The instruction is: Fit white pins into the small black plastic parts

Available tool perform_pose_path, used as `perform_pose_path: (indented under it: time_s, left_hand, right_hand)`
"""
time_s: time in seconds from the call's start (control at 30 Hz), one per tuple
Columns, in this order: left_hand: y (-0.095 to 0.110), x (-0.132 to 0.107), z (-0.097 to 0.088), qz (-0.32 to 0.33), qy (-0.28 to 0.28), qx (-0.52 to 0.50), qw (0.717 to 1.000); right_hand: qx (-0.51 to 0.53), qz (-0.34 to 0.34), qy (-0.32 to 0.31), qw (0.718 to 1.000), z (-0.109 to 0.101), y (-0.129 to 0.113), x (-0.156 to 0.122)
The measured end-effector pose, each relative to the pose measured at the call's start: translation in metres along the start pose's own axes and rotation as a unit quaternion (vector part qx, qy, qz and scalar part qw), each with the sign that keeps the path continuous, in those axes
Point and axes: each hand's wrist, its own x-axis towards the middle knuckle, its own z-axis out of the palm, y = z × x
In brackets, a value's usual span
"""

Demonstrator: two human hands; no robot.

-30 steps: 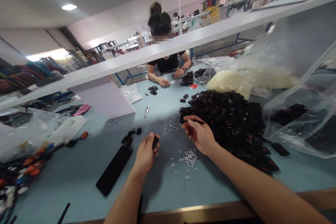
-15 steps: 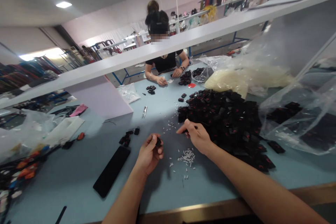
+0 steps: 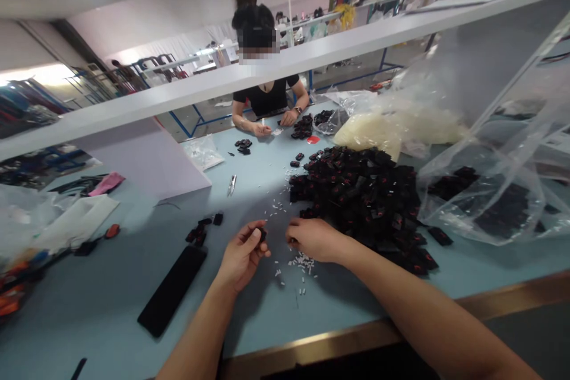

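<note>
In the head view my left hand [image 3: 244, 254] is closed, with a small black plastic piece [image 3: 262, 234] pinched between thumb and fingers. My right hand [image 3: 315, 240] hovers just above or touches the far side of a little heap of tiny white pieces [image 3: 303, 262]. Its fingers are curled down and pressed together, and their tips hide whatever they hold. Just behind that hand lies a big pile of black plastic pieces with red marks [image 3: 356, 187]. More white bits [image 3: 276, 206] are scattered between and beyond my hands.
A black phone-like slab [image 3: 173, 291] and several black pieces [image 3: 202, 230] lie left. Thread snips [image 3: 232, 185] lie farther back. Clear plastic bags [image 3: 481, 190] stand right. A white shelf [image 3: 214, 84] crosses above the table; a co-worker [image 3: 267, 98] sits opposite.
My right hand has come down and toward me, its fingers curling in from an outstretched pointing pose to the white heap. My left hand keeps the black piece. The whole view has shifted slightly.
</note>
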Motion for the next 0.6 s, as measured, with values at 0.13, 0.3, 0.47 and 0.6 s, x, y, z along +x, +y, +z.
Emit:
perform_pose_path:
  time_s: [0.13, 0.3, 0.47, 0.6]
  left_hand:
    - [0.000, -0.001, 0.002, 0.015, 0.019, 0.001, 1.000]
    - [-0.002, 0.000, 0.004, 0.033, 0.029, -0.012, 0.999]
    - [-0.006, 0.001, 0.002, 0.017, 0.011, -0.005, 1.000]
    - [-0.006, 0.001, 0.003, 0.006, 0.006, -0.013, 1.000]
  right_hand:
    - [-0.089, -0.015, -0.046, 0.995, 0.005, -0.010, 0.000]
    - [-0.115, -0.022, -0.032, 0.993, 0.011, -0.016, 0.002]
    - [-0.117, -0.029, -0.030, 0.992, 0.014, -0.017, 0.003]
    - [-0.118, -0.029, -0.028, 0.992, 0.018, -0.016, 0.004]
